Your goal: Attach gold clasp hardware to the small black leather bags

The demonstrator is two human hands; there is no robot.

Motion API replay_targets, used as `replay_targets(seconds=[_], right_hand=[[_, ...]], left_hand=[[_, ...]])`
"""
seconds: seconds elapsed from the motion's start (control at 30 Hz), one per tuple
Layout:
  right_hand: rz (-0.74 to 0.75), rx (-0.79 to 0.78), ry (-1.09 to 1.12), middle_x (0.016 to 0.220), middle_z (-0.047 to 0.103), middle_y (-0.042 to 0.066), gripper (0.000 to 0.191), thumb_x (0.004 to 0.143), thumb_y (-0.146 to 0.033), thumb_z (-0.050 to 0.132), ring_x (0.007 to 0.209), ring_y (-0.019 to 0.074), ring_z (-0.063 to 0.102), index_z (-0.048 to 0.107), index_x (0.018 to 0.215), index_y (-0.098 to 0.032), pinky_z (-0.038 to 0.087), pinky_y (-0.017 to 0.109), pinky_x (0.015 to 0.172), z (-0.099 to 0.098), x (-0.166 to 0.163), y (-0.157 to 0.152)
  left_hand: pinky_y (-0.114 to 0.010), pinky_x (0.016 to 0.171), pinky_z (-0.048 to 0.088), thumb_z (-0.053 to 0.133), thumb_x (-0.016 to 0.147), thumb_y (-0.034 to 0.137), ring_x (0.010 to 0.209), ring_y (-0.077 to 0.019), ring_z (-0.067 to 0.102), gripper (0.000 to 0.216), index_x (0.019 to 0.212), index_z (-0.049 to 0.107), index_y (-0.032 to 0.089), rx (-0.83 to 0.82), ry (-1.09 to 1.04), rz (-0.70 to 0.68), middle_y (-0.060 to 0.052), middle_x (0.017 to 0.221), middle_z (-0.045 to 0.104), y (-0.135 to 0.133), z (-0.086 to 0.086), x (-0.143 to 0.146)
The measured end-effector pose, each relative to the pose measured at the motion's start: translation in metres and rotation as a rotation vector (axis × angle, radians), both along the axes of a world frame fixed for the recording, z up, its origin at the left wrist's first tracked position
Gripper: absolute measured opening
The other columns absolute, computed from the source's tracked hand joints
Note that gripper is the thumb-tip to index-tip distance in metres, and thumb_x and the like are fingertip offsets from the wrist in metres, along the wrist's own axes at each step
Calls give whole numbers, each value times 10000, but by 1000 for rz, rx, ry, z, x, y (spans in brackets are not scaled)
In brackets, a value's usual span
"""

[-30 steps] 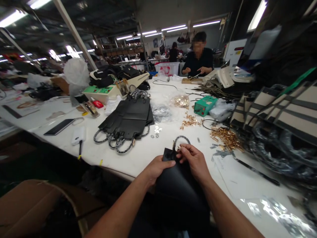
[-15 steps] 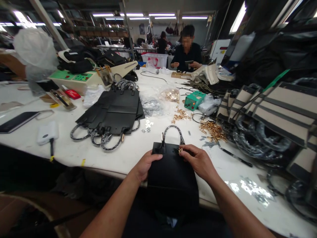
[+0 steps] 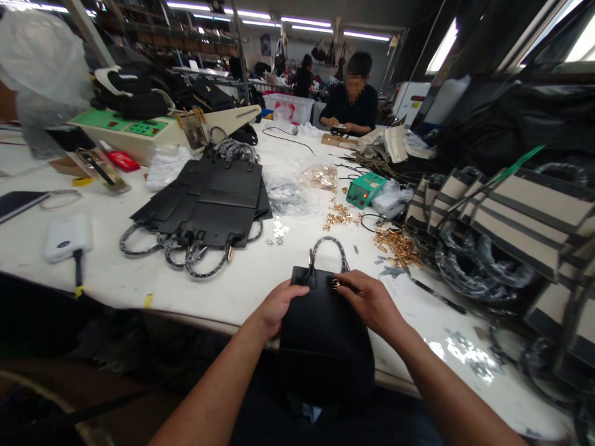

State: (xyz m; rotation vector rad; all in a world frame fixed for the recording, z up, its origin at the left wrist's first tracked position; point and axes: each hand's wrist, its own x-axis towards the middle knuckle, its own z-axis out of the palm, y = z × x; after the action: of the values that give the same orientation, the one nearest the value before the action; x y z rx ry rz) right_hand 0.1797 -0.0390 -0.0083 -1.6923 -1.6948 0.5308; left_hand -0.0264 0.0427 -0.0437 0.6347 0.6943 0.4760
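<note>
A black handbag panel [image 3: 325, 322] leans over the table's front edge toward me, its plastic-wrapped handle [image 3: 329, 240] arching up from the top. My left hand [image 3: 279, 303] grips the panel's left side, thumb on the front face and the other fingers hidden behind. Between the thumb and fingertips of my right hand [image 3: 367, 297] is a small gold metal fitting [image 3: 335, 284], held close to the panel near the handle's right base. Whether the fitting touches the leather I cannot tell. Another gold piece [image 3: 311, 257] stands at the handle's left base.
Black bag panels [image 3: 223, 207] with wrapped handles lie stacked to the left. Gold fittings [image 3: 400, 246] and metal plates [image 3: 469, 356] are scattered on the right, near a green box [image 3: 365, 189]. Beige-and-black bag pieces [image 3: 515, 210] crowd the right side. A co-worker [image 3: 353, 99] sits opposite.
The gold fitting has turned in my right fingertips, so that thin prongs now show. My left hand keeps its grip on the panel. The whole view has shifted slightly.
</note>
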Motion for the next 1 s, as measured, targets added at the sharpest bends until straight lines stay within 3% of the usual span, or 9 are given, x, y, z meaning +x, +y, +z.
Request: replay_targets(seconds=[0.4,0.73,1.0], right_hand=[[196,-125,-382,953,676,44,263,935,-247,488,882,187,647,673,1120,-265,475,276,787,15,-1,13],[245,-123,-440,1018,659,52,322,926,-215,478,916,185,641,611,1216,-256,465,263,788,10,-1,15],[225,-207,-690,920,660,44,238,930,-244,491,814,167,631,636,1118,-242,401,241,673,14,-9,20]], left_hand=[[-310,694,523,681,732,204,705,-202,678,261,979,658,123,16,5,23,-70,800,730,0,-1,0],[-294,639,504,679,712,209,652,-194,656,223,915,655,121,13,40,27,-59,727,713,0,0,1],[-278,608,502,677,692,200,621,-181,650,244,923,655,127,-7,48,30,-54,729,706,2,0,2]])
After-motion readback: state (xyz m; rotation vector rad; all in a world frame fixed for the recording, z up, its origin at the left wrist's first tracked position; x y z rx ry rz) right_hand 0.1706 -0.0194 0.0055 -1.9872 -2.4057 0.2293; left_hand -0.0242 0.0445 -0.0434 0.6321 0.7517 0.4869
